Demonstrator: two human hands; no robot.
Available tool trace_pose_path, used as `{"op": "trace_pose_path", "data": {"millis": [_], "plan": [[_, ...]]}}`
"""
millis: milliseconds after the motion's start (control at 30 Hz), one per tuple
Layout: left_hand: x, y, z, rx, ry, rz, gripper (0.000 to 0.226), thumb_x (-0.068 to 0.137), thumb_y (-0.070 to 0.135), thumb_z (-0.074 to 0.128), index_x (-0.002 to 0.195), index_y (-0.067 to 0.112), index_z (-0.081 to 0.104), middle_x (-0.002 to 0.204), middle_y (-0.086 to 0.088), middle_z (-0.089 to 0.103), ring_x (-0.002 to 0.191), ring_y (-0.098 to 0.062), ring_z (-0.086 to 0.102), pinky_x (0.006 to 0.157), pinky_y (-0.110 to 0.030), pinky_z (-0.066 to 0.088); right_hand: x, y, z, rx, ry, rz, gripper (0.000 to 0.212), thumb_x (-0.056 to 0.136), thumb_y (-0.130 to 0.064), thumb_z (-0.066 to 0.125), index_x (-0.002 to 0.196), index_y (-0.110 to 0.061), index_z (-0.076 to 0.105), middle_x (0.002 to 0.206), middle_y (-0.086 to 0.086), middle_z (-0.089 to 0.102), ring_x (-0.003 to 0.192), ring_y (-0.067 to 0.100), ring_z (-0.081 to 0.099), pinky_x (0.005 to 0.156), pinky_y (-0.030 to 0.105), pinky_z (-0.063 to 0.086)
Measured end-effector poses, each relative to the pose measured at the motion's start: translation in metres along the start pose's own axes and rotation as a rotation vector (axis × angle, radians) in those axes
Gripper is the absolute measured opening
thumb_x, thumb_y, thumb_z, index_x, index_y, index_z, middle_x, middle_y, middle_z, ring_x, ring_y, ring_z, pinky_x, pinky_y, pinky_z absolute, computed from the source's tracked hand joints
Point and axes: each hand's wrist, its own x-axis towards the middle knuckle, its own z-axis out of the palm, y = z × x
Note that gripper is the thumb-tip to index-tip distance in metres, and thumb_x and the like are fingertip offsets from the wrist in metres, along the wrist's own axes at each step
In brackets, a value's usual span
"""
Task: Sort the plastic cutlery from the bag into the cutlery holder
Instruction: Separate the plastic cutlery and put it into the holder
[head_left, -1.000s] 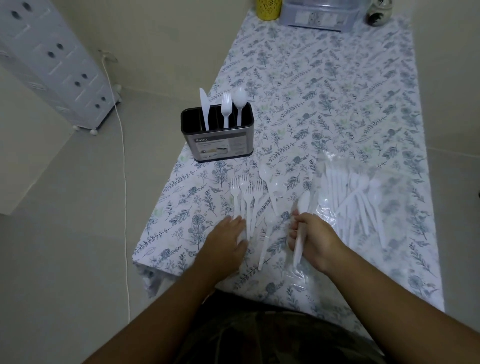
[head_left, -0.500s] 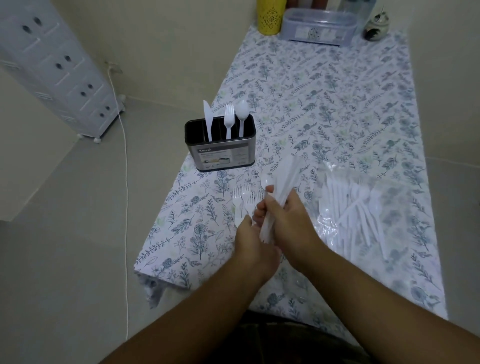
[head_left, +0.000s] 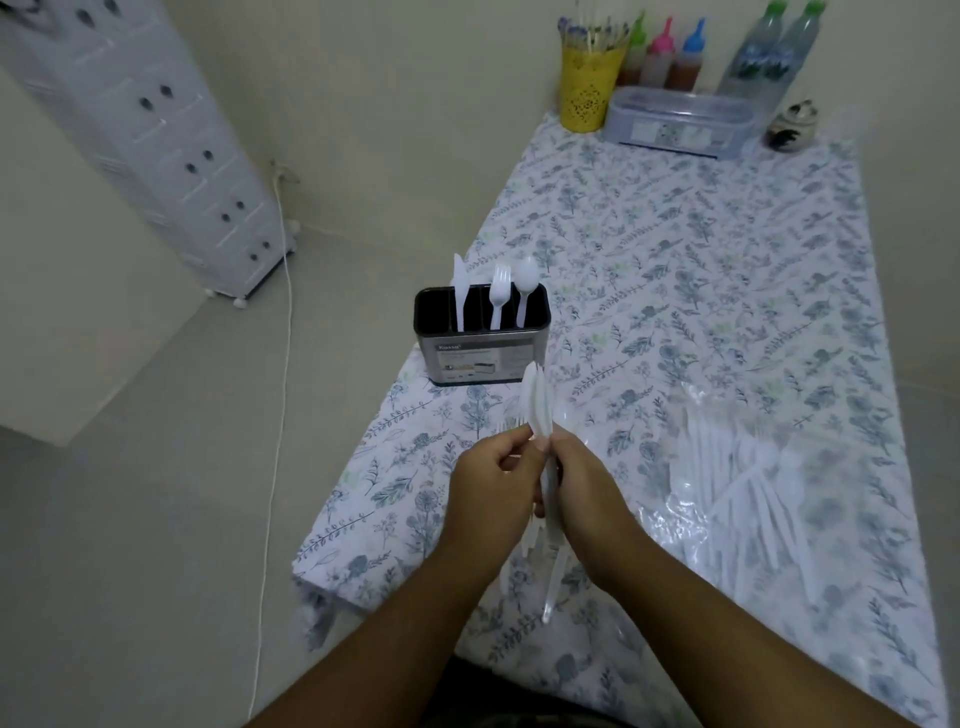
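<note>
Both hands meet above the worktop's (head_left: 727, 291) near edge. The right hand (head_left: 587, 483) curls its grip round a bunch of spoons (head_left: 537, 410), bowls up and handles trailing below. The left hand (head_left: 493, 483) pinches the same bunch at its fingertips. Beyond them the holder (head_left: 480, 348) stands with a knife, fork and spoon upright in separate slots. The bag (head_left: 753, 483) of cutlery lies flat to the right.
</note>
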Motion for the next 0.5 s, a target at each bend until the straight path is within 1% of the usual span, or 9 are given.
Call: {"op": "trace_pose_path", "data": {"millis": [33,67,133,167,233,267,333,400,500], "plan": [[0.002,0.001,-0.003,-0.014,0.024,0.016,0.033,0.097,0.023,0.064,0.128,0.017,0.066,0.093,0.023,0.069,0.084,0.014,0.067,0.066,-0.007,0.052,0.003,-0.003,0.002,-0.005,-0.021,-0.014,0.049,0.097,-0.042,0.033,0.109,-0.008,0.066,0.1,0.021,0.073,0.086,0.039,0.067,0.075,0.05,0.058],[0.006,0.003,-0.006,-0.026,0.04,0.036,0.031,0.096,0.021,0.065,0.127,0.017,0.067,0.093,0.023,0.07,0.087,0.012,0.068,0.07,-0.01,0.055,0.006,-0.008,0.003,0.0,-0.044,-0.028,0.046,0.098,-0.039,0.035,0.109,-0.009,0.068,0.104,0.022,0.074,0.094,0.039,0.069,0.082,0.052,0.058],[0.015,0.011,-0.015,-0.045,0.063,0.084,0.03,0.096,0.016,0.065,0.126,0.015,0.069,0.1,0.015,0.074,0.091,0.004,0.071,0.079,-0.016,0.058,0.013,-0.022,0.006,0.052,-0.087,-0.068,0.038,0.103,-0.028,0.037,0.11,-0.011,0.07,0.104,0.017,0.076,0.1,0.031,0.072,0.087,0.047,0.058],[0.022,0.016,-0.02,-0.054,0.072,0.108,0.03,0.095,0.013,0.065,0.125,0.014,0.07,0.101,0.012,0.075,0.091,0.003,0.071,0.079,-0.016,0.058,0.018,-0.03,0.008,0.069,-0.109,-0.096,0.037,0.105,-0.024,0.037,0.112,-0.012,0.071,0.104,0.013,0.077,0.101,0.027,0.072,0.088,0.042,0.059],[0.038,0.028,-0.032,-0.03,0.086,0.181,0.027,0.094,0.01,0.066,0.12,0.013,0.072,0.095,0.014,0.075,0.086,0.004,0.072,0.077,-0.015,0.057,0.031,-0.045,0.01,0.023,-0.142,-0.18,0.035,0.108,-0.022,0.037,0.115,-0.017,0.071,0.104,0.005,0.077,0.101,0.018,0.072,0.089,0.034,0.057],[0.047,0.034,-0.038,-0.011,0.085,0.224,0.026,0.094,0.01,0.066,0.119,0.013,0.072,0.095,0.014,0.075,0.086,0.004,0.072,0.078,-0.016,0.058,0.038,-0.054,0.011,-0.019,-0.162,-0.233,0.035,0.109,-0.023,0.037,0.12,-0.019,0.07,0.108,0.003,0.077,0.104,0.016,0.072,0.092,0.033,0.056],[0.068,0.048,-0.051,0.021,0.08,0.294,0.028,0.093,0.011,0.068,0.121,0.011,0.072,0.102,0.008,0.076,0.092,0.001,0.072,0.084,-0.021,0.058,0.053,-0.074,0.013,-0.095,-0.194,-0.319,0.035,0.109,-0.025,0.039,0.129,-0.022,0.067,0.119,0.0,0.074,0.112,0.013,0.069,0.098,0.035,0.054],[0.089,0.061,-0.063,0.058,0.068,0.373,0.029,0.092,0.013,0.069,0.121,0.011,0.072,0.108,0.002,0.076,0.097,-0.005,0.073,0.088,-0.027,0.059,0.067,-0.097,0.015,-0.187,-0.169,-0.393,0.033,0.108,-0.023,0.044,0.132,-0.021,0.067,0.122,-0.001,0.073,0.114,0.011,0.067,0.101,0.034,0.052],[0.119,0.078,-0.076,0.08,0.056,0.466,0.026,0.092,0.01,0.069,0.117,0.011,0.074,0.105,0.003,0.077,0.095,-0.005,0.073,0.086,-0.024,0.058,0.088,-0.125,0.021,-0.267,-0.07,-0.523,0.029,0.104,-0.015,0.052,0.127,-0.014,0.07,0.116,0.002,0.074,0.108,0.011,0.069,0.097,0.031,0.054]]}}
